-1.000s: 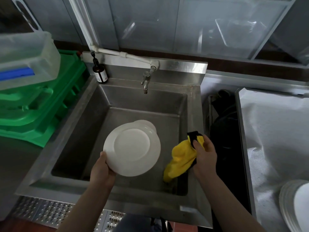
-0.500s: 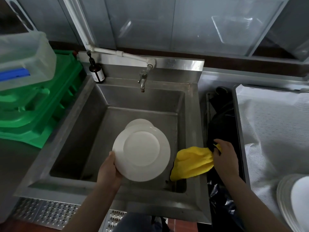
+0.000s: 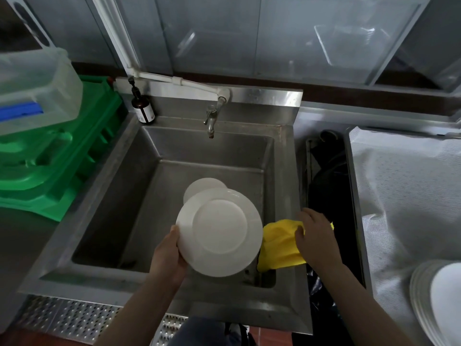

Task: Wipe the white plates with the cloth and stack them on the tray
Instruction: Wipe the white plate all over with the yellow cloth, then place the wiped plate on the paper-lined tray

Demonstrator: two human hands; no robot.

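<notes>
Change since earlier frame: we find the right hand (image 3: 316, 236) shifted rightward, from above the sink's right inner wall to its right rim, the yellow cloth (image 3: 280, 248) carried with it; the held plate (image 3: 219, 232) now sits further right and nearer the cloth
Left hand: we note the left hand (image 3: 168, 255) gripping the held plate at its lower-left edge, thumb on the upper face, the remaining fingers hidden beneath
Held plate: white, round, tilted, raised over the sink (image 3: 99, 221) interior, its right edge just beside the cloth
Second plate: we see a second white plate (image 3: 203, 187) partly covered by the held one, lying lower inside the sink basin
Right hand: fingers curled over the cloth, pinning and grasping it against the sink's right rim
Cloth: yellow, bunched, draped across the rim and hanging partly into the basin
Stacked plates: we record a stack of white plates (image 3: 424, 295) at lower right, resting on the tray (image 3: 399, 196), which is lined with pale sheeting
Surroundings: tap (image 3: 212, 118) at the sink's back wall; brown bottle (image 3: 142, 107) on the back left corner; green crates (image 3: 57, 158) to the left, a translucent tub (image 3: 37, 88) on top
</notes>
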